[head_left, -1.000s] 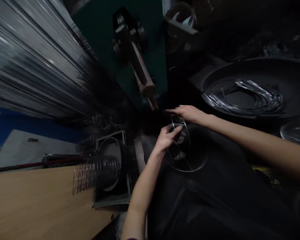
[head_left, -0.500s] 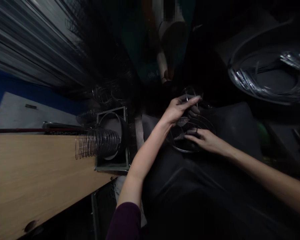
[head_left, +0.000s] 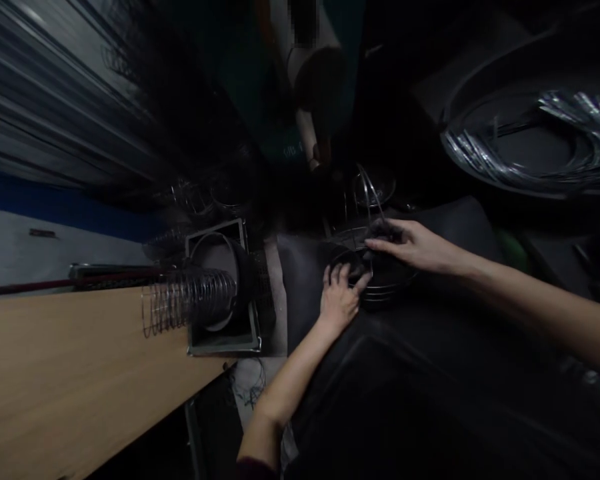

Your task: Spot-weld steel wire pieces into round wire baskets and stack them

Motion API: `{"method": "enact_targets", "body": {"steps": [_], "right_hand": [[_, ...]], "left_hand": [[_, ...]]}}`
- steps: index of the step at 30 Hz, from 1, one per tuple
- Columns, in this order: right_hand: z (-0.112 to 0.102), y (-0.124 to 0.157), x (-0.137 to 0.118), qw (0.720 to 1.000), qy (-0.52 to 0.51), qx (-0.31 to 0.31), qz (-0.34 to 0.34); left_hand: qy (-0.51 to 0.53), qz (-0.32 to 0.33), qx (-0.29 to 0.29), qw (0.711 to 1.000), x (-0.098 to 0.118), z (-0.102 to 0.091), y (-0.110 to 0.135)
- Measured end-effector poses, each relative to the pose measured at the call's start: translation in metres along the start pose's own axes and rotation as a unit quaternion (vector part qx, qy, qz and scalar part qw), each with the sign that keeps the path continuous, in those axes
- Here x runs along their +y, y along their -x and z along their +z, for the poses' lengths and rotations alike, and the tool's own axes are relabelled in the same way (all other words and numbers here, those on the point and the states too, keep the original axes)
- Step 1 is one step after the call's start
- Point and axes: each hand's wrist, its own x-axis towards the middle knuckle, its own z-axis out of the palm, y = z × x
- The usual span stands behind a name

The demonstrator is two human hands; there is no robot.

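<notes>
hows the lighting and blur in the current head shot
Head view: dim overall, the wire frame by the hands sinking into shadow; wire bundle glints at right; same view, upper left: ribbed surface streaked, by blur or stretching, cannot tell; mosaic blocks hide a patch at the top.

The wire frame [head_left: 379, 295] lay above the cloth [head_left: 380, 400] before the person, with the left hand [head_left: 340, 303] at its near left and the right hand [head_left: 415, 243] at its right. Beyond it was a cylindrical machine arm [head_left: 315, 63]. To the left, a crate [head_left: 223, 348] held a round tub [head_left: 245, 273], and a row of wire rings [head_left: 190, 300] reached from the tub's mouth over the wooden board [head_left: 80, 367]. Far right, a wire bundle [head_left: 575, 123] lay in a basin [head_left: 535, 148].
</notes>
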Motion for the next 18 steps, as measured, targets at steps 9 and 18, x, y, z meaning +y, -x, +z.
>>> {"method": "enact_targets", "body": {"steps": [9, 18], "right_hand": [[0.004, -0.012, -0.046, 0.999, -0.006, 0.028, -0.016], [0.007, -0.052, -0.098, 0.995, -0.052, 0.046, -0.065]], "left_hand": [[0.15, 0.088, 0.249, 0.953, -0.033, -0.055, -0.058], [0.178, 0.083, 0.396, 0.897, -0.041, -0.097, -0.094]]}}
